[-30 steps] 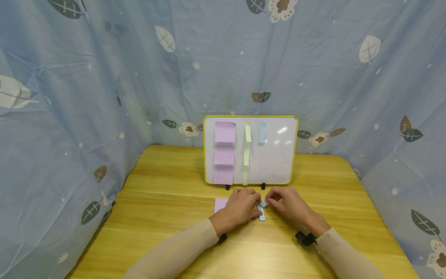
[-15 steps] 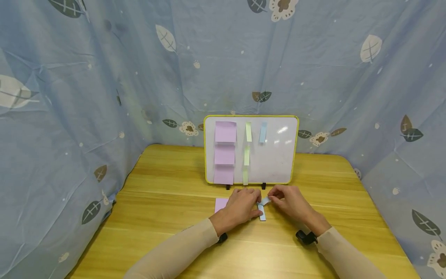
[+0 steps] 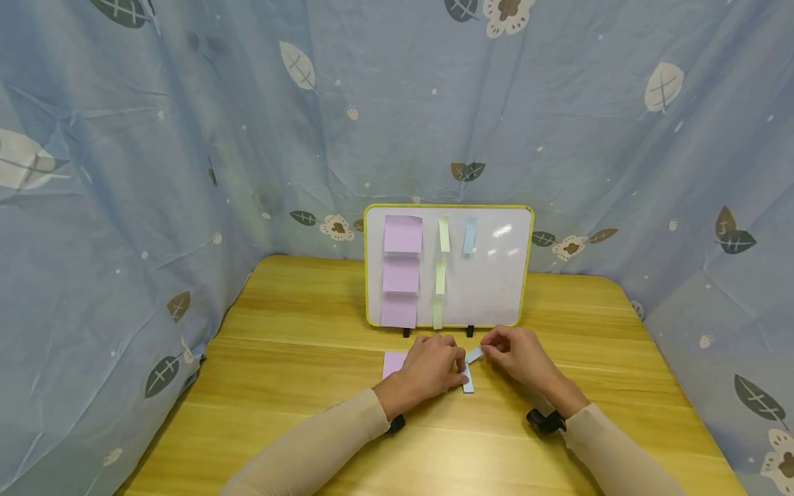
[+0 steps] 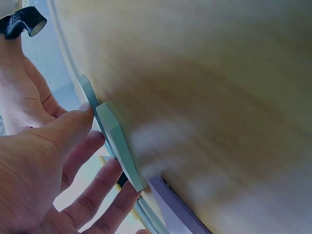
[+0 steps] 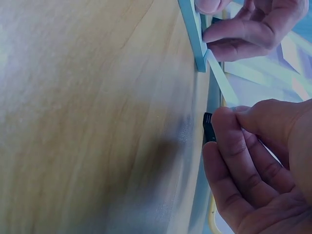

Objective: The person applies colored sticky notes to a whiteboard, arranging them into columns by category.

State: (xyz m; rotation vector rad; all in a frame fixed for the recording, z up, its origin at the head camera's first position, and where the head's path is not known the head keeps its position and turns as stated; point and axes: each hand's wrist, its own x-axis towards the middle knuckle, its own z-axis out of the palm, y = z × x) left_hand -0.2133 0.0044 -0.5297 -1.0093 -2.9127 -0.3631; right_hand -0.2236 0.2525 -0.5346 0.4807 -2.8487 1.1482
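My right hand [image 3: 517, 358] pinches the end of a narrow blue sticky note [image 3: 474, 355] between thumb and forefinger; in the right wrist view that sticky note [image 5: 223, 82] stretches taut up to its pad. On the table, my left hand [image 3: 428, 368] holds the narrow blue sticky note pad [image 3: 468, 383] with thumb and forefinger. Its other fingers reach along a narrow green sticky note pad [image 4: 117, 144], which the hand hides in the head view. Beyond it lies a purple sticky note pad [image 3: 393, 363], partly covered by the left hand.
A yellow-framed whiteboard [image 3: 496, 289] stands upright on black feet behind the hands. It bears a column of purple sticky notes [image 3: 402, 274], narrow green sticky notes [image 3: 440, 277] and one narrow blue note [image 3: 469, 235]. Patterned curtains [image 3: 397, 124] surround the wooden table [image 3: 285, 317].
My right hand has moved slightly up and right, drawing the blue sticky note further from its pad. My left hand stays almost in place.
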